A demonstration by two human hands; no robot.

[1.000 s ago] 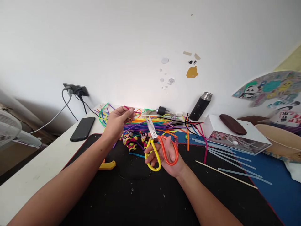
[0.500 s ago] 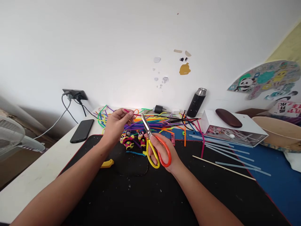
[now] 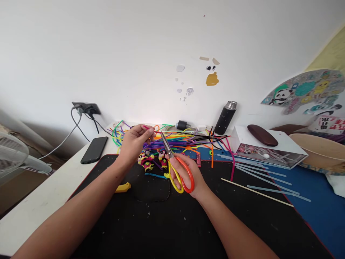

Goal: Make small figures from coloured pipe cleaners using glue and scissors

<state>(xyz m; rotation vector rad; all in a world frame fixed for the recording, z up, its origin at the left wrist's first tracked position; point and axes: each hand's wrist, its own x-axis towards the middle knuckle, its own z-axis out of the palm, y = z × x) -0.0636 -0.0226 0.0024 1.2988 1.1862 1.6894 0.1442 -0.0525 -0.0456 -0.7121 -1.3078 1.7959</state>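
My left hand (image 3: 137, 140) pinches a short red-pink pipe cleaner (image 3: 158, 132), whose free end points right. In my right hand (image 3: 188, 172) are scissors (image 3: 167, 147) with one red and one yellow handle loop. Their blade tips touch or nearly touch the pipe cleaner's free end. Below the hands, two small pink, yellow and black figures (image 3: 147, 162) lie on the black mat (image 3: 151, 230), beside a blue pipe cleaner (image 3: 155, 175). Many coloured pipe cleaners (image 3: 183, 138) are heaped behind the hands.
A phone (image 3: 94, 150) lies at the left, and a yellow-handled tool (image 3: 123, 187) near my left forearm. To the right are a black flask (image 3: 225, 118), a white box (image 3: 287, 144), translucent sticks (image 3: 266, 176) and a wooden stick (image 3: 256, 191).
The scissors' blades have closed together and their handle loops have drawn nearer each other. My left hand has barely moved.
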